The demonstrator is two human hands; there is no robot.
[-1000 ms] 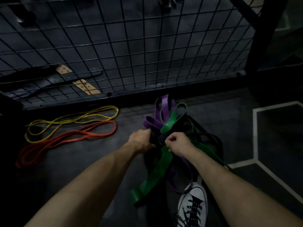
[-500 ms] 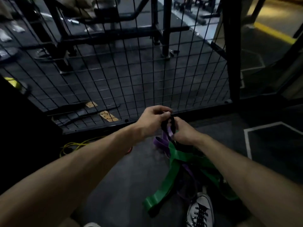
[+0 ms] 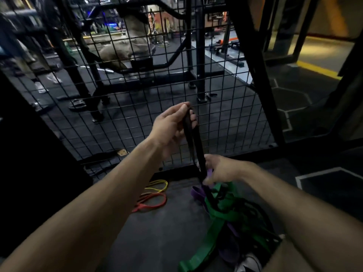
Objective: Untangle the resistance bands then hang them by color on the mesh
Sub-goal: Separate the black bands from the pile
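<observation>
My left hand (image 3: 172,130) is raised in front of the wire mesh (image 3: 121,107) and pinches the top of a black band (image 3: 193,146). The black band runs taut down into a tangle on the floor. My right hand (image 3: 220,169) grips that tangle lower down, with a bit of the purple band (image 3: 198,193) at its fingers. A wide green band (image 3: 214,228) winds through the heap and trails toward me. A yellow band (image 3: 157,185) and a red band (image 3: 151,203) lie loose on the floor to the left.
The mesh panel stands in a black frame, with a thick post (image 3: 253,71) on its right. Gym machines stand behind it. My white shoe (image 3: 249,265) is at the bottom edge, beside the heap. White floor lines (image 3: 318,171) mark the mat at right.
I have looked up toward the mesh. My left hand has risen, drawing the black band up out of the tangle, while my right hand stayed low on the heap.
</observation>
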